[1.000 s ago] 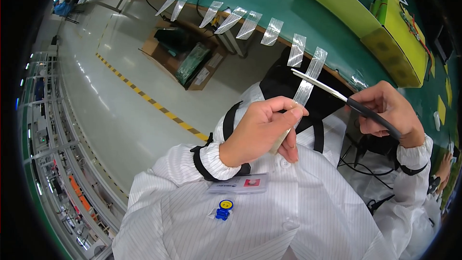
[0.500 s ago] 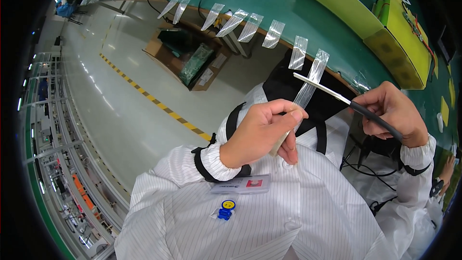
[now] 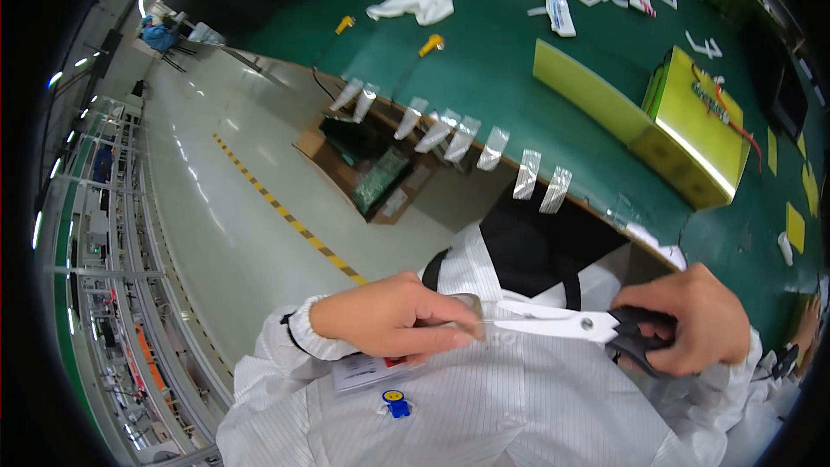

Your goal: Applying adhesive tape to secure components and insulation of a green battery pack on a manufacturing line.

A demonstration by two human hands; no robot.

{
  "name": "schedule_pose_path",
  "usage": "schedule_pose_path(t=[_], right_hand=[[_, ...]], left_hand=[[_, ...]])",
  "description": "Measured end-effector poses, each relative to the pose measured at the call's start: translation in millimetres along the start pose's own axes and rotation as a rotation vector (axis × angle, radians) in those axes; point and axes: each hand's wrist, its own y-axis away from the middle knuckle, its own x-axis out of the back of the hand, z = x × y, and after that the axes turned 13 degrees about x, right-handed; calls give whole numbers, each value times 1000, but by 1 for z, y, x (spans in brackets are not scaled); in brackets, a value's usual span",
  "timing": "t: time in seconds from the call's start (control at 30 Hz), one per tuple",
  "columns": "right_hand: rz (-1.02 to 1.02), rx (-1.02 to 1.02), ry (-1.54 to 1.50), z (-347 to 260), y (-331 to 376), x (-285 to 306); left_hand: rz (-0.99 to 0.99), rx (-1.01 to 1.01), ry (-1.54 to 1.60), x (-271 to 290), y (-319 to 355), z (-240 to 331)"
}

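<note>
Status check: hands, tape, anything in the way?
Left hand pinches clear tape piece. Right hand holds scissors, blades at tape. Nothing between them.

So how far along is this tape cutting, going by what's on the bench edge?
Done: about eight clear tape strips already hang in a row from the green bench edge. In hand: the left hand pinches another clear piece while the right hand holds white-bladed scissors at it. How many more are needed cannot be told.

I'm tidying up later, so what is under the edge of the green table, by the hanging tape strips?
Under the green table, below the tape strips, sits an open cardboard box holding dark green and black items. The table edge covers whatever lies farther back.
</note>
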Motion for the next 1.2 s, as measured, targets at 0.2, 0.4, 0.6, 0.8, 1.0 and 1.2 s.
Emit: schedule_pose_path(t=[0.2,0.4,0.6,0.8,1.0,1.2], right_hand=[[873,18,-163,14,99,-17],[1356,-309,4,52,160,-39],[1354,-902,323,68,165,-44],[1473,-1051,430,76,170,-64],[1422,-1070,542,72,166,-51],[1369,-956,552,78,150,-31]], left_hand=[[322,-149,-560,64,30,73],[913,-312,-1166,181,-51,110],[739,-25,-1276,217,-154,161],[745,74,-1544,240,-212,164],[814,143,-1246,241,-218,159],[909,50,-1276,238,-223,150]])
